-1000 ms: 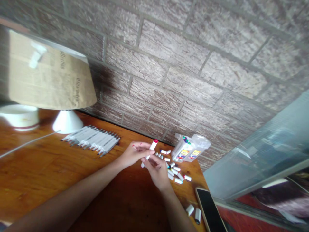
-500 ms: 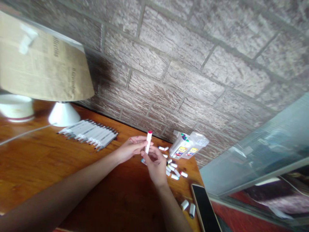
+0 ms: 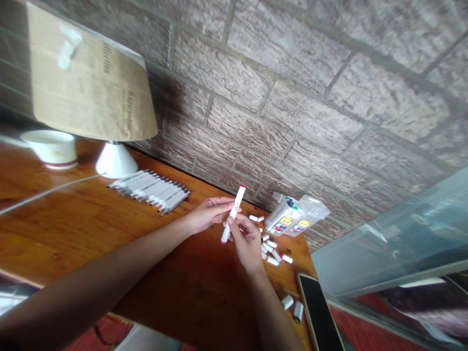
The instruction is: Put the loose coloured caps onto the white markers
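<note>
Marker point(image 3: 239, 196): white body, red at both ends, dark print on one side. Held above the table point(image 3: 84, 229), right of centre; tilted, upper end far and right, lower end near and left.

Left hand point(image 3: 210, 214): thumb and fingers closed narrowly on the middle of the marker. Red marks visible on a finger.

Right hand point(image 3: 249, 243): thumb and fingertips closed on the lower half of the marker, other fingers curled. Another pale piece shows behind the marker by these fingers; too hidden to identify.

Right of the right hand: loose pile point(image 3: 271, 246) of short white pieces with coloured ends (red, blue, orange among them), lying at various angles. Far side of pile: clear case point(image 3: 283, 222), open, yellow labels, green and purple ends showing at its top. Near right: two short white pieces point(image 3: 293, 308) lying beside the phone point(image 3: 319, 309), screen dark, at the table's right edge.

Far left of the hands: pen row point(image 3: 149, 190), side by side, grey and dark ends. Beyond it, lamp point(image 3: 116, 162), white cone base, printed brown shade; cord point(image 3: 51, 192) runs left. White bowl point(image 3: 56, 148) left of the lamp base. Stone-block wall point(image 3: 248, 117) behind.
</note>
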A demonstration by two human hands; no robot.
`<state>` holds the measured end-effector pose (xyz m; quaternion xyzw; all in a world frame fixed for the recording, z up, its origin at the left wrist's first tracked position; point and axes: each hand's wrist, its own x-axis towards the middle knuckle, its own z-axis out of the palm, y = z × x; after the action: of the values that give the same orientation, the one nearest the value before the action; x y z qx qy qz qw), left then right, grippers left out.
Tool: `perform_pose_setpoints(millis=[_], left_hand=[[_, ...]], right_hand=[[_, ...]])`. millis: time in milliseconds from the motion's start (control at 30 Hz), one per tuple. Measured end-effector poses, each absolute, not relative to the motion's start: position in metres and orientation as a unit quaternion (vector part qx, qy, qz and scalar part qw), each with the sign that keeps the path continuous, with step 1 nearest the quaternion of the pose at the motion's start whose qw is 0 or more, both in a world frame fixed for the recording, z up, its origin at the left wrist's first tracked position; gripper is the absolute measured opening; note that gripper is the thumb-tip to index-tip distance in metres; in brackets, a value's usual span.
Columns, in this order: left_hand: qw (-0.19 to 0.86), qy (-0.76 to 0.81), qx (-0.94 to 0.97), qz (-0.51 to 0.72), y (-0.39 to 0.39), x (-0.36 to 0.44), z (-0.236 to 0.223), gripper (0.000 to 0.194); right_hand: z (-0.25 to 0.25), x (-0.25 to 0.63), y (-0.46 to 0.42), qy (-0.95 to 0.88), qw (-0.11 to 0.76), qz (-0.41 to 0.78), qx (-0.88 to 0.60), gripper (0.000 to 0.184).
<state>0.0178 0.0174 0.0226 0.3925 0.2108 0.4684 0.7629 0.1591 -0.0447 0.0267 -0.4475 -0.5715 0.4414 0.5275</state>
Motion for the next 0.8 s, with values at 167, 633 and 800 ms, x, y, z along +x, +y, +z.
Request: perform_pose_setpoints(millis=[167,633,800], left_hand=[[0.77,0.2,0.394,0.461,0.018,0.018,0.016,0.042],[0.813,0.136,0.385,0.415,0.013,0.017,0.018,0.039],[0.819,0.138,0.385,0.403,0.012,0.019,0.017,0.043]], right_hand=[[0.032,0.159,-0.045,-0.558,0.542,0.463,-0.425,0.027],[0.02,0.168,-0.04,-0.503,0.535,0.533,-0.419,0.037],[0.018,0.167,-0.04,-0.512,0.536,0.538,-0.401,0.034]])
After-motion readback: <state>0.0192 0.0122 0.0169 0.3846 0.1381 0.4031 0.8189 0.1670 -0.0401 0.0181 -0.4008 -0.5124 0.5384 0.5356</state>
